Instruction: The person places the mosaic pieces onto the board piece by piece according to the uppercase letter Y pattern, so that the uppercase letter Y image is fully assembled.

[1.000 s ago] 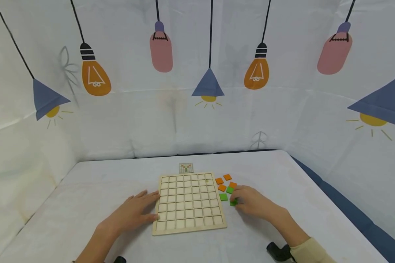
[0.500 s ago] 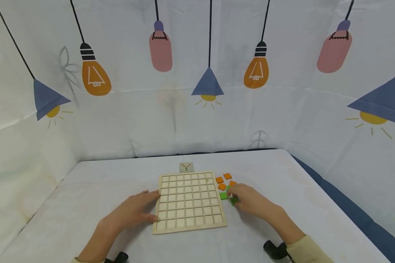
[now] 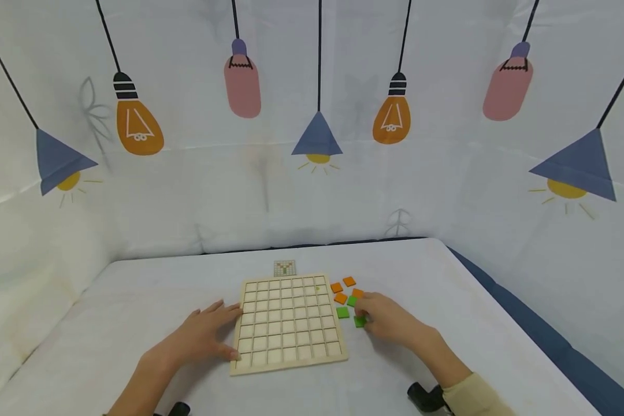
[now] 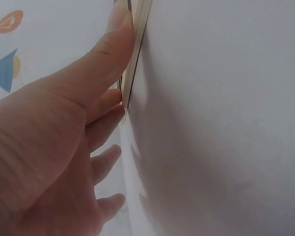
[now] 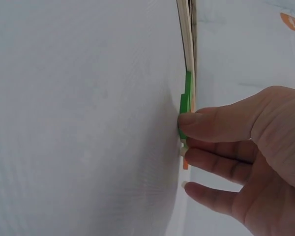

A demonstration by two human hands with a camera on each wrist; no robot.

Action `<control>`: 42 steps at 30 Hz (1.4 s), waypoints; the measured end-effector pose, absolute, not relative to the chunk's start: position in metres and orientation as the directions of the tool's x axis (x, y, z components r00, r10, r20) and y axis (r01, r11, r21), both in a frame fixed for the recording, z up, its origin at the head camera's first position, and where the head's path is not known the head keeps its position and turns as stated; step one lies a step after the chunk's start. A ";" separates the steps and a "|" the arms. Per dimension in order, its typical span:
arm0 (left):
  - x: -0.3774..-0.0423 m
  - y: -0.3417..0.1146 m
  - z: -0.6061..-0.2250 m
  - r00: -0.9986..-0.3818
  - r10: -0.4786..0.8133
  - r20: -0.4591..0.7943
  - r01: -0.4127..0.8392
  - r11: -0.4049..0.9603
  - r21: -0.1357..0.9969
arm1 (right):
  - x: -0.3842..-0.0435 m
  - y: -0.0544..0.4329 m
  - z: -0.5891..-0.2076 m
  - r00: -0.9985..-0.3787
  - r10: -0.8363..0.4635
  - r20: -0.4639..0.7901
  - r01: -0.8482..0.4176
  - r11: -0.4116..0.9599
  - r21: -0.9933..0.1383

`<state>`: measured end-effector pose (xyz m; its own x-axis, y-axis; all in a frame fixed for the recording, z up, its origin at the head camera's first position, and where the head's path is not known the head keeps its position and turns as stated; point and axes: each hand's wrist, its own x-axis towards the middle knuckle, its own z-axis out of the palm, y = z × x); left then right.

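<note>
A pale wooden grid board lies on the white table. Along its left edge my left hand rests, fingers spread; the left wrist view shows the thumb against the board's rim. Beside the board's right edge, my right hand pinches a green square tile between thumb and index finger, low at the tabletop. In the right wrist view the thumb overlaps this tile's edge. A second green tile lies by the board, and another green tile sits partly behind the fingers.
Several orange tiles lie close to the board's upper right side. A small card with a coloured grid pattern lies just behind the board. White cloth printed with lamps hangs behind the table.
The right index finger reached toward the upper green tile half a second ago and has drawn back. The whole scene has shifted left in the head view; the left hand stays at the board.
</note>
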<state>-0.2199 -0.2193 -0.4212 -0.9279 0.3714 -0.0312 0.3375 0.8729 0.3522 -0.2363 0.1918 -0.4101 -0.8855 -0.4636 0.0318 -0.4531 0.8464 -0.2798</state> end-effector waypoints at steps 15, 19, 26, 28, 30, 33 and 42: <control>-0.222 -0.217 -0.415 -0.922 0.365 -0.127 0.304 0.888 0.344 | -0.238 0.190 -0.408 -0.881 -0.474 0.010 -0.455 0.841 -0.293; -0.222 -0.215 -0.413 -0.915 0.377 -0.145 0.312 0.886 0.343 | -0.239 0.189 -0.407 -0.886 -0.464 -0.004 -0.442 0.848 -0.293; -0.221 -0.212 -0.409 -0.904 0.390 -0.178 0.308 0.880 0.362 | -0.239 0.187 -0.406 -0.895 -0.445 -0.020 -0.419 0.857 -0.300; -0.221 -0.212 -0.409 -0.902 0.394 -0.179 0.309 0.876 0.370 | -0.239 0.187 -0.405 -0.897 -0.441 -0.024 -0.414 0.859 -0.302; -0.220 -0.212 -0.409 -0.901 0.395 -0.180 0.308 0.874 0.377 | -0.239 0.188 -0.405 -0.898 -0.440 -0.025 -0.413 0.860 -0.300; -0.220 -0.213 -0.409 -0.900 0.397 -0.178 0.307 0.870 0.386 | -0.239 0.188 -0.405 -0.898 -0.440 -0.021 -0.413 0.859 -0.302; -0.220 -0.215 -0.410 -0.894 0.403 -0.195 0.296 0.859 0.419 | -0.242 0.189 -0.408 -0.892 -0.453 -0.006 -0.430 0.851 -0.300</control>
